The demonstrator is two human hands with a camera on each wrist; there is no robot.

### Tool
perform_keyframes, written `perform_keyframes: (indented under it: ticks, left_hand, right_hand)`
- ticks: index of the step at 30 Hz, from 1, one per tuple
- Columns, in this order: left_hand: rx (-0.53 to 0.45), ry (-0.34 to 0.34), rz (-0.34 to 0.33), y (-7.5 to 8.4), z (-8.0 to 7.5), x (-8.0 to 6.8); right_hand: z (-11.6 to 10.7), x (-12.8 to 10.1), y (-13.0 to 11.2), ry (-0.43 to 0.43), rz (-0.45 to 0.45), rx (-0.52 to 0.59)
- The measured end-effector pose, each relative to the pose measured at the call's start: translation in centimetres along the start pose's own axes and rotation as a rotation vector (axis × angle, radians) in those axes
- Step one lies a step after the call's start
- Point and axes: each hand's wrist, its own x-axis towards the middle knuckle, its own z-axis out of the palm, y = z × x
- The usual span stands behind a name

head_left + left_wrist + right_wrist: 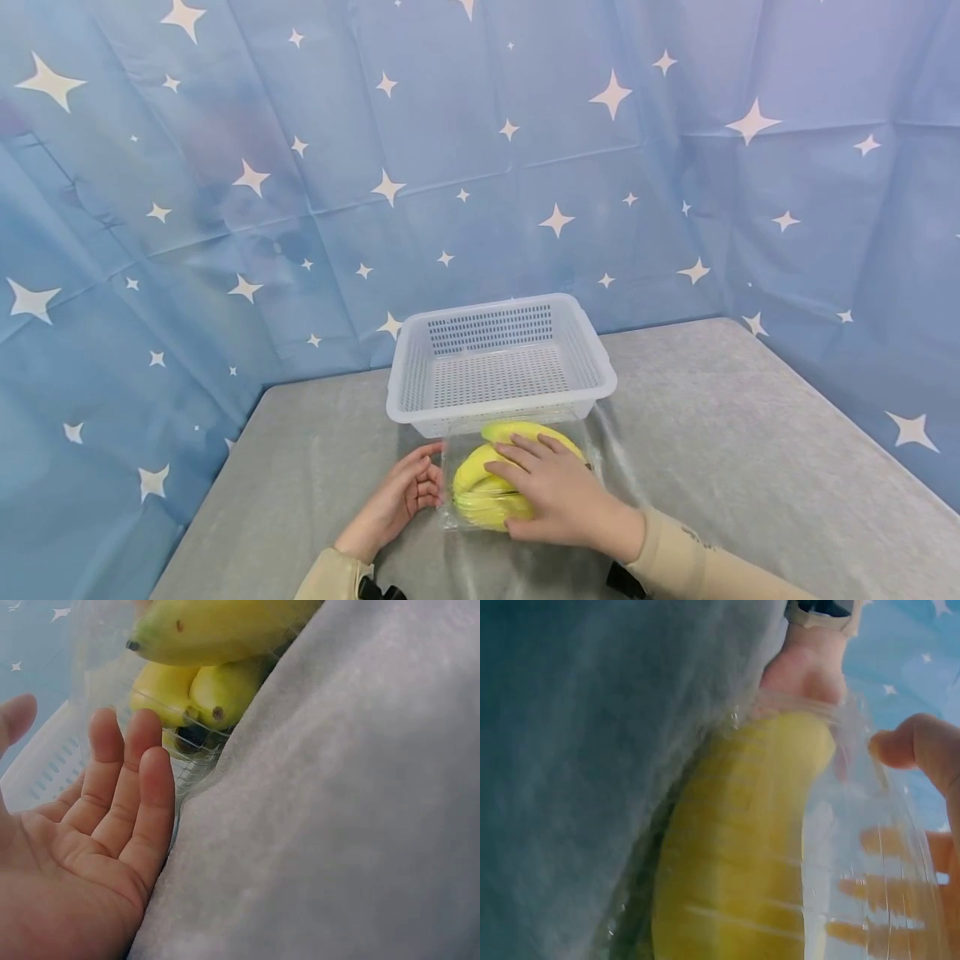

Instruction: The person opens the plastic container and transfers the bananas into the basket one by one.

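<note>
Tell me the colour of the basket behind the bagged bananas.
The basket is white perforated plastic, clearest in the head view.

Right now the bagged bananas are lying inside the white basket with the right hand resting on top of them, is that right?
Not quite. The bagged bananas lie on the grey table just in front of the white basket, which holds nothing, as the head view shows. The right hand does rest on top of them.

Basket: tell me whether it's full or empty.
Empty. The white basket shows bare mesh floor; the bagged bananas lie on the table in front.
</note>
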Motion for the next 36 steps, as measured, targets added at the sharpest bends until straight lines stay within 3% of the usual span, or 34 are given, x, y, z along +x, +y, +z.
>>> perform_keyframes:
  ticks: [9,36]
  left_hand:
    - [-0.006,0.005,0.003,-0.06,-0.13,0.0]
    - [0.024,0.029,0.021,-0.67,-0.32,0.0]
  right_hand:
    - [0.5,0.0,-0.79,0.125,-0.056,-0.006]
    - [0.94,0.03,-0.33,0.195,-0.096,0.034]
